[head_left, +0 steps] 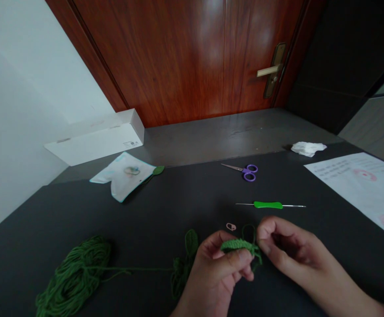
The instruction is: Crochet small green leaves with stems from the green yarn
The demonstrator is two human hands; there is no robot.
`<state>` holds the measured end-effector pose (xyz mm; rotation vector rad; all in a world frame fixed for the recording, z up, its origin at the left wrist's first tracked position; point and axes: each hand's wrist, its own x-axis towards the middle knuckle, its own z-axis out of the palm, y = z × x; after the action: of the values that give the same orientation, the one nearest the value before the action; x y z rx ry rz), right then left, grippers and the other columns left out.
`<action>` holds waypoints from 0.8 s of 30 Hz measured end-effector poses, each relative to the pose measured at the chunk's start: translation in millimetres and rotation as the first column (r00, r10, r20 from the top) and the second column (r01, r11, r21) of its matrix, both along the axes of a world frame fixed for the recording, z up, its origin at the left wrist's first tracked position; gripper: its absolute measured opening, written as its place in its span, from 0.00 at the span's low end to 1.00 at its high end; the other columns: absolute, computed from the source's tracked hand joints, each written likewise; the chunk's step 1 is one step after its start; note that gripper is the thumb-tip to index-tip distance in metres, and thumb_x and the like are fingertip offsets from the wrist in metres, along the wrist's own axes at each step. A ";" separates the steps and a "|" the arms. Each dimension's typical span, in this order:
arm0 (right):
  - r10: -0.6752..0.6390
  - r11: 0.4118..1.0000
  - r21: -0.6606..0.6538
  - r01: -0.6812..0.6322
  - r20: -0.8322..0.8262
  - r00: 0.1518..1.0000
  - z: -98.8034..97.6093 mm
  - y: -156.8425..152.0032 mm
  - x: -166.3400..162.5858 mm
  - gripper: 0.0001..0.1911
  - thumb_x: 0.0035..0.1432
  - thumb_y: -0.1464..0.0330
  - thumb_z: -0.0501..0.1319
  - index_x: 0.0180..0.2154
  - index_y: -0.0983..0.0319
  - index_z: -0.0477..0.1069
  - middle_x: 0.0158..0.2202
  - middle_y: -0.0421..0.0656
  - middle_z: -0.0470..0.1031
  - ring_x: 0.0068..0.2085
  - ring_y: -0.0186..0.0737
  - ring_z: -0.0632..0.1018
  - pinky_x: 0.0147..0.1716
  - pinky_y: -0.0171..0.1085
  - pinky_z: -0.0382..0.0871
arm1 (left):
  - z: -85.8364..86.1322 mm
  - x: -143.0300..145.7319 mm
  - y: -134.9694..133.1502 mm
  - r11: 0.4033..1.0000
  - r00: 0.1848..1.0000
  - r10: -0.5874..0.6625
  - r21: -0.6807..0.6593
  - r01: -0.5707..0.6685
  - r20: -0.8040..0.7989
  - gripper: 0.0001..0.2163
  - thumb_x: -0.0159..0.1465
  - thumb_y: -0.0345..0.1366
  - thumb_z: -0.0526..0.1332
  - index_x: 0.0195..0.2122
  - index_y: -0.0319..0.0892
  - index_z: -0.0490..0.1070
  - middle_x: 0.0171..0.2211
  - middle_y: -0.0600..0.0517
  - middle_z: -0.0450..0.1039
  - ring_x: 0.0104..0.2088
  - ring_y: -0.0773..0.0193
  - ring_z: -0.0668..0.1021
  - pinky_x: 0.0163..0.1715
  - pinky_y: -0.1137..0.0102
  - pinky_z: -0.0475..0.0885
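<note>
My left hand pinches a small green crocheted piece between thumb and fingers. Loose green strands hang at the piece's right end, and a thin loop of yarn arches above it. Close by on the right, my right hand has thumb and forefinger pressed together beside that end; what is between the fingertips is hidden. A pink stitch marker lies just beyond my left hand. Farther off lies a crochet hook with a green grip.
A green yarn skein lies at left, its strand running to a smaller tangle by my left wrist. Beyond are purple-handled scissors, a white packet, a long white box, crumpled tissue and a printed sheet.
</note>
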<state>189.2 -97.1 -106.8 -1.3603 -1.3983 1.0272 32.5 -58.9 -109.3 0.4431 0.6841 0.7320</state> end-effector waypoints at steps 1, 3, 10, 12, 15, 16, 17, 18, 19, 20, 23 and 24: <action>-0.021 0.998 0.059 0.019 0.042 0.999 0.0 -1.3 0.8 0.07 0.59 0.70 0.54 0.29 0.59 0.65 0.25 0.38 0.67 0.27 0.37 0.70 0.24 0.33 0.67 | 0.2 -0.4 0.2 1.000 1.000 0.008 0.008 -0.008 -0.002 0.06 0.45 0.28 0.70 0.20 0.40 0.73 0.18 0.56 0.71 0.21 0.71 0.70 0.25 0.74 0.65; -0.056 0.981 0.193 0.030 0.128 0.990 0.5 -4.4 2.2 0.04 0.59 0.72 0.56 0.33 0.58 0.67 0.28 0.40 0.70 0.30 0.38 0.73 0.26 0.34 0.69 | 0.8 -0.9 0.3 0.999 1.000 0.022 0.032 -0.022 -0.013 0.06 0.45 0.27 0.70 0.20 0.40 0.73 0.19 0.56 0.71 0.22 0.71 0.70 0.26 0.74 0.64; -0.054 0.945 0.327 -0.022 0.222 0.973 2.9 -7.8 3.2 0.07 0.56 0.75 0.60 0.35 0.57 0.70 0.28 0.39 0.73 0.28 0.37 0.75 0.24 0.32 0.70 | -0.1 -0.2 -1.6 0.988 0.997 0.041 0.152 -0.031 -0.064 0.07 0.46 0.30 0.71 0.23 0.39 0.74 0.21 0.56 0.73 0.23 0.72 0.70 0.28 0.74 0.64; -0.045 0.958 0.285 -0.011 0.192 0.980 1.8 -6.2 3.8 0.07 0.56 0.74 0.61 0.36 0.56 0.71 0.28 0.39 0.73 0.29 0.37 0.76 0.25 0.32 0.71 | -1.0 -0.4 -1.8 0.978 0.994 0.040 0.209 -0.019 -0.097 0.07 0.46 0.30 0.71 0.23 0.39 0.74 0.22 0.55 0.74 0.24 0.71 0.70 0.29 0.74 0.64; 0.005 0.979 0.199 -0.035 0.146 0.989 -0.4 -4.5 5.0 0.05 0.57 0.73 0.60 0.34 0.57 0.72 0.28 0.39 0.73 0.30 0.38 0.76 0.26 0.33 0.71 | 0.0 -0.9 -2.1 0.963 0.983 0.070 0.269 -0.022 -0.171 0.07 0.46 0.30 0.71 0.23 0.40 0.74 0.22 0.55 0.73 0.25 0.71 0.70 0.29 0.74 0.64; 0.019 0.983 0.177 -0.042 0.129 0.991 -0.9 -4.3 5.2 0.05 0.57 0.72 0.60 0.33 0.57 0.72 0.27 0.39 0.72 0.29 0.38 0.76 0.26 0.33 0.71 | 1.4 -1.0 -2.4 0.958 0.976 0.088 0.286 -0.027 -0.200 0.06 0.46 0.30 0.71 0.23 0.40 0.74 0.22 0.55 0.73 0.25 0.70 0.71 0.29 0.74 0.64; 0.027 0.986 0.160 -0.045 0.114 0.993 -1.3 -4.3 5.2 0.04 0.57 0.72 0.60 0.32 0.58 0.72 0.27 0.39 0.72 0.28 0.38 0.75 0.26 0.33 0.71 | 3.3 -1.1 -2.9 0.951 0.967 0.104 0.308 -0.028 -0.232 0.06 0.46 0.29 0.71 0.23 0.40 0.74 0.23 0.56 0.73 0.25 0.70 0.71 0.29 0.74 0.64; 0.031 0.988 0.149 -0.046 0.103 0.994 -1.4 -4.5 4.9 0.04 0.56 0.72 0.60 0.31 0.58 0.72 0.26 0.39 0.71 0.28 0.38 0.74 0.25 0.34 0.71 | 5.6 -1.1 -3.6 0.941 0.957 0.116 0.339 -0.020 -0.266 0.05 0.47 0.29 0.70 0.23 0.41 0.74 0.23 0.55 0.73 0.26 0.69 0.72 0.29 0.74 0.65; 0.030 0.989 0.142 -0.044 0.094 0.995 -1.2 -4.9 4.4 0.04 0.56 0.72 0.59 0.30 0.58 0.72 0.26 0.38 0.70 0.27 0.37 0.74 0.25 0.33 0.70 | 8.0 -1.3 -4.3 0.925 0.944 0.126 0.379 -0.001 -0.304 0.04 0.48 0.28 0.69 0.24 0.41 0.75 0.23 0.55 0.73 0.26 0.68 0.73 0.30 0.73 0.66; 0.031 0.989 0.140 -0.043 0.090 0.995 -0.9 -5.4 3.6 0.05 0.56 0.73 0.59 0.30 0.58 0.71 0.25 0.38 0.69 0.26 0.36 0.73 0.24 0.33 0.69 | 10.5 -1.7 -4.9 0.903 0.929 0.134 0.428 0.028 -0.344 0.04 0.49 0.27 0.67 0.25 0.42 0.75 0.24 0.55 0.73 0.27 0.67 0.73 0.31 0.72 0.67; 0.014 0.986 0.167 -0.028 0.083 0.996 0.7 -7.0 0.6 0.06 0.56 0.74 0.59 0.29 0.58 0.71 0.24 0.37 0.68 0.24 0.35 0.70 0.23 0.32 0.66 | 15.6 -4.0 -6.0 0.792 0.879 0.197 0.599 0.119 -0.435 0.05 0.51 0.26 0.66 0.27 0.44 0.77 0.28 0.52 0.75 0.31 0.63 0.75 0.35 0.69 0.68; 0.009 0.984 0.178 -0.021 0.068 0.998 1.0 -7.2 -0.2 0.06 0.55 0.74 0.59 0.28 0.58 0.71 0.24 0.37 0.68 0.25 0.35 0.70 0.23 0.32 0.66 | 16.2 -5.1 -5.8 0.749 0.864 0.226 0.647 0.141 -0.450 0.05 0.52 0.27 0.66 0.27 0.45 0.78 0.29 0.51 0.75 0.31 0.62 0.75 0.37 0.68 0.69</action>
<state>189.1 -104.2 -105.8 -1.2642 -1.5143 0.8504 27.3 -64.7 -93.1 1.3298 0.9179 0.9106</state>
